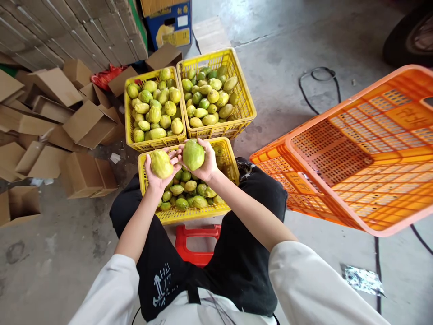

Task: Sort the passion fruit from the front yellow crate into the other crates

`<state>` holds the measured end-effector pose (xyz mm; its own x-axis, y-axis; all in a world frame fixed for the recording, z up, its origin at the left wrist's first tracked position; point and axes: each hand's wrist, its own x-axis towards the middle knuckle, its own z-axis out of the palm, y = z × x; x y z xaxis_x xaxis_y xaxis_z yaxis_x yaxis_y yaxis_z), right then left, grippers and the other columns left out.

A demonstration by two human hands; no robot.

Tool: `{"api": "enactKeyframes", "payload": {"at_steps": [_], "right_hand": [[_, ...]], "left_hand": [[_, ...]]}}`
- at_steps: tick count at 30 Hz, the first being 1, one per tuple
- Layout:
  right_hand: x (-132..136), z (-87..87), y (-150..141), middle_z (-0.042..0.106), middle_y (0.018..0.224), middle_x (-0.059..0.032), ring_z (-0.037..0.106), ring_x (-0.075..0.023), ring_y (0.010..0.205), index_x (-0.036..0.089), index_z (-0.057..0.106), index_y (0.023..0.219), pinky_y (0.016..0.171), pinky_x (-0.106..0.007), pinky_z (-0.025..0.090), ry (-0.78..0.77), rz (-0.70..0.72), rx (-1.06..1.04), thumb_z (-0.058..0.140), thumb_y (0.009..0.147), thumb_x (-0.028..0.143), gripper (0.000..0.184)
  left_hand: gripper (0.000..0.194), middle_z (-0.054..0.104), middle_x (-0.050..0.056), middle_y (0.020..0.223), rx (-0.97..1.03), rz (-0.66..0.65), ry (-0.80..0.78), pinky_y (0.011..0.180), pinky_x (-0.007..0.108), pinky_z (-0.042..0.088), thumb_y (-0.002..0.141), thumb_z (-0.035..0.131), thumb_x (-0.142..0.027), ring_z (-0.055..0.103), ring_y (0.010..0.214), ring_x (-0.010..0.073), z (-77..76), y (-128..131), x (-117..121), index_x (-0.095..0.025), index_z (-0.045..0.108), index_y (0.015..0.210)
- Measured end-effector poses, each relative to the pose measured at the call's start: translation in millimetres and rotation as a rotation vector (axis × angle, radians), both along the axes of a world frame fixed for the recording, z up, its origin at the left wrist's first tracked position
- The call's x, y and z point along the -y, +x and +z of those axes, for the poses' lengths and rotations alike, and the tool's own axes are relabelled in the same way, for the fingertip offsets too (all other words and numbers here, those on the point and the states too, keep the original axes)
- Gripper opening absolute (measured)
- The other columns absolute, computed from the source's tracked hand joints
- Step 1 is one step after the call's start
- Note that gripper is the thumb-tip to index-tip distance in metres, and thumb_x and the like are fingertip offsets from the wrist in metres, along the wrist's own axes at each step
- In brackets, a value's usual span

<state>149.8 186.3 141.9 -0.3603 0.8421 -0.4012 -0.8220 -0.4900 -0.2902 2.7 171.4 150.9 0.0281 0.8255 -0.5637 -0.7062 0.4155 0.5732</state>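
Observation:
A lumpy yellow fruit rests in my left hand, whose fingers curve around its underside and side. My right hand holds a rounder green fruit, thumb along the top. The two hands are side by side with fingertips close together, above the near yellow crate. In that crate lie many smaller green and yellow-green fruits, partly hidden by my hands and forearms. The exact kind of fruit is not clear.
Beyond stand a left yellow crate and a right yellow crate, both filled with fruit. A big orange crate tilts at the right. Open cardboard boxes lie heaped left. A red stool shows between my knees.

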Motion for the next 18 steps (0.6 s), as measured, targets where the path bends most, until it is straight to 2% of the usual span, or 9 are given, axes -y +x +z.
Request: {"api": "enactKeyframes", "payload": {"at_steps": [3,6,9,11,14,18], "right_hand": [[0,-4.3,-1,0.067,0.079,-0.0033,0.068,-0.0218,0.082,0.023,0.063,0.098,0.073,-0.037,0.06,0.028,0.004,0.02,0.036,0.095,0.039,0.031],[-1,-9.9,-2,0.07,0.084,-0.0027,0.069,-0.0227,0.085,0.024,0.062,0.107,0.077,-0.04,0.06,0.036,-0.025,0.03,0.038,0.094,0.042,0.033],[-1,-13.4,-3,0.072,0.086,-0.0018,0.071,-0.0232,0.087,0.025,0.061,0.113,0.08,-0.042,0.061,0.029,-0.036,-0.013,0.042,0.092,0.038,0.032],[-1,-14.5,-3,0.073,0.087,-0.0015,0.072,-0.0231,0.089,0.025,0.06,0.117,0.082,-0.042,0.062,0.016,-0.041,-0.053,0.044,0.092,0.034,0.031],[-4,-16.2,-4,0.074,0.088,-0.0033,0.073,-0.0227,0.089,0.023,0.059,0.121,0.08,-0.041,0.064,-0.039,-0.053,-0.101,0.043,0.097,0.03,0.029],[-10,-20.2,-4,0.075,0.088,-0.0072,0.075,-0.0227,0.082,0.017,0.058,0.124,0.072,-0.036,0.066,-0.127,-0.086,-0.13,0.048,0.101,0.042,0.035]], "left_hand": [[0.044,0.062,0.007,0.089,0.045,0.022,0.003,0.07,0.026,0.056,0.095,0.043,-0.06,0.062,0.072,0.0146,-2.7,1,-1,-0.023,0.066,0.093],[0.032,0.065,0.006,0.088,0.103,0.008,0.032,0.07,0.024,0.057,0.097,0.046,-0.045,0.064,0.072,0.0135,-7.8,1,-6,-0.022,0.067,0.093],[0.026,0.066,0.006,0.08,0.108,-0.023,0.011,0.061,0.022,0.056,0.094,0.057,-0.044,0.063,0.069,0.0138,-14.5,-2,-13,-0.021,0.066,0.087],[0.028,0.066,0.006,0.075,0.094,-0.025,-0.023,0.059,0.023,0.056,0.092,0.06,-0.047,0.063,0.066,0.0141,-18.1,-6,-17,-0.02,0.066,0.084],[0.039,0.069,0.006,0.078,0.072,0.015,-0.02,0.065,0.027,0.06,0.095,0.045,-0.05,0.068,0.071,0.0162,-19.6,-12,-20,-0.018,0.066,0.085],[0.04,0.074,0.008,0.09,0.108,0.066,0.043,0.084,0.038,0.062,0.099,0.032,-0.035,0.073,0.091,0.0207,-15.5,-15,-20,-0.016,0.067,0.095]]}}
